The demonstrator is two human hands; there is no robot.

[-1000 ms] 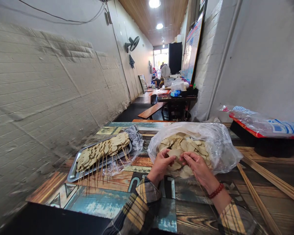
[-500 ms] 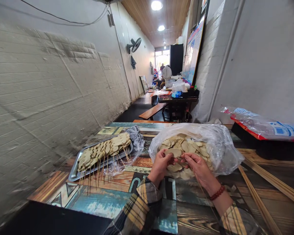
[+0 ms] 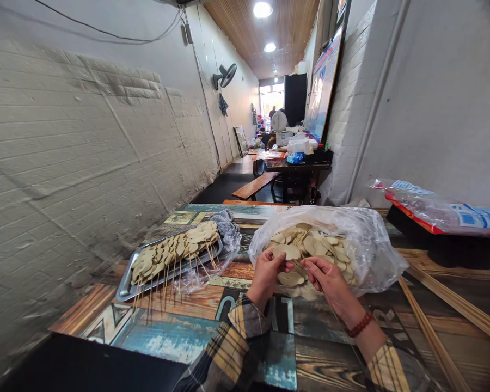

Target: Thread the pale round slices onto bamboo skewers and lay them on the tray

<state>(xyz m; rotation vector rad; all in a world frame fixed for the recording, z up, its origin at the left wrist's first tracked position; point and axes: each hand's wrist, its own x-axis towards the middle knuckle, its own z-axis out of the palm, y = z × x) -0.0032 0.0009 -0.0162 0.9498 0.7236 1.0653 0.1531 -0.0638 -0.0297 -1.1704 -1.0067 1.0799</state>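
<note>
My left hand (image 3: 265, 276) is closed on a pale, flat oval slice (image 3: 287, 252), pinched between thumb and fingers. What food the slice is cut from, I cannot make out. Just to its right, my right hand (image 3: 333, 284) pinches a thin wooden skewer (image 3: 341, 325) that runs down under the wrist. Both hands are over the front of a clear plastic bag (image 3: 378, 245), which lies open with many loose slices (image 3: 326, 247) in it. To the left, a metal tray (image 3: 124, 288) bears rows of skewered slices (image 3: 175, 246), their sticks pointing toward me.
On the right of the patterned table (image 3: 163, 332) lie bundles of bare skewers (image 3: 453, 305). Behind them a black tray (image 3: 445, 247) holds crumpled plastic packaging (image 3: 445, 209). Grey crumpled plastic (image 3: 227, 228) touches the metal tray's far end. A bench (image 3: 255, 186) stands beyond.
The slice in my left hand has tilted and shifted slightly left. My right hand has barely moved, still pinching the skewer. The tray and bag look the same.
</note>
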